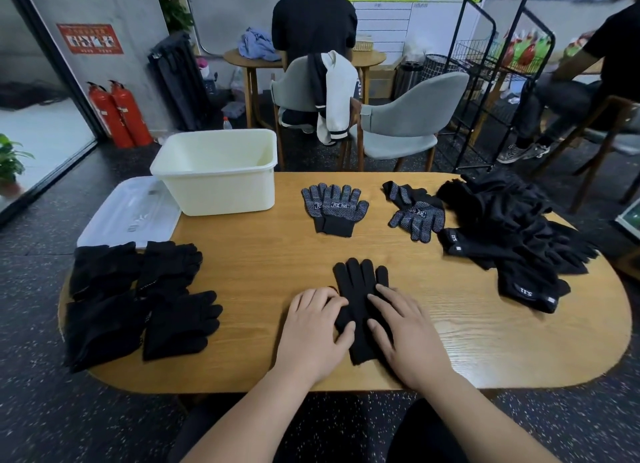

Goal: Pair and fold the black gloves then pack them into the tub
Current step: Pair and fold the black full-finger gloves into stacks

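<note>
Oval wooden table [270, 254] carries the whole job: the tub [214, 199] stands far left with nothing showing inside, folded pairs [138, 300] lie nearer on that side, and a loose heap [512, 227] waits at the right. I have a black glove [360, 279] laid flat near me, probably to square it before folding. My right hand [405, 327] presses it, fingers spread and straight. My left hand [311, 327] bends its fingers at the glove's edge, thumb on the cloth — pinching or pressing, I cannot tell.
</note>
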Tool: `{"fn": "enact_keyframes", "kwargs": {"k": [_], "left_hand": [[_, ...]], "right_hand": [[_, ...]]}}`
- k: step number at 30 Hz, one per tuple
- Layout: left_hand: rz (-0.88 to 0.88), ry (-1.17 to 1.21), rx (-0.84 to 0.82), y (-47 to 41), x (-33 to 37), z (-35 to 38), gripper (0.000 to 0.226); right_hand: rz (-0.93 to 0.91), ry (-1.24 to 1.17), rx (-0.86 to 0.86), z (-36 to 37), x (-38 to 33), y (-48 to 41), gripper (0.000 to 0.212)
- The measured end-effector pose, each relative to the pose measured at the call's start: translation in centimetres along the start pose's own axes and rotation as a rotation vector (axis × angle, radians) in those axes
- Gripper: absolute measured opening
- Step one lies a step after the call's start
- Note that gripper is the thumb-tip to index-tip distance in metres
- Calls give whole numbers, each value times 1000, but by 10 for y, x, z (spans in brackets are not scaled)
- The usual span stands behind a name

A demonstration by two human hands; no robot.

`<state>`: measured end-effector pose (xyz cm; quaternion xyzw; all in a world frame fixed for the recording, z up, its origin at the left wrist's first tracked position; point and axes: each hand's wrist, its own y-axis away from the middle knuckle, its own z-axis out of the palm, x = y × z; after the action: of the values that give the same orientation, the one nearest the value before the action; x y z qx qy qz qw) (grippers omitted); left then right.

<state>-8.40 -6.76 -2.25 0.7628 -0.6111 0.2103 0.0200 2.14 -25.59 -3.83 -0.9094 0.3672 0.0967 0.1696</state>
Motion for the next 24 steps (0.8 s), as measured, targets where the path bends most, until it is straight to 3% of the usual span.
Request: {"fn": "enact_keyframes", "kwargs": {"k": [13,19,24], "left_hand": [[21,-10,-62,-3,-4,7,59],[27,134,-5,0,-9,4,34],[20,159,30,0,-9,6,30]], "right_hand": [[-31,-111,136,-2,4,5,33],[-87,-99,150,1,3,5,20],[-129,-158,163,-4,4,8,20]]}}
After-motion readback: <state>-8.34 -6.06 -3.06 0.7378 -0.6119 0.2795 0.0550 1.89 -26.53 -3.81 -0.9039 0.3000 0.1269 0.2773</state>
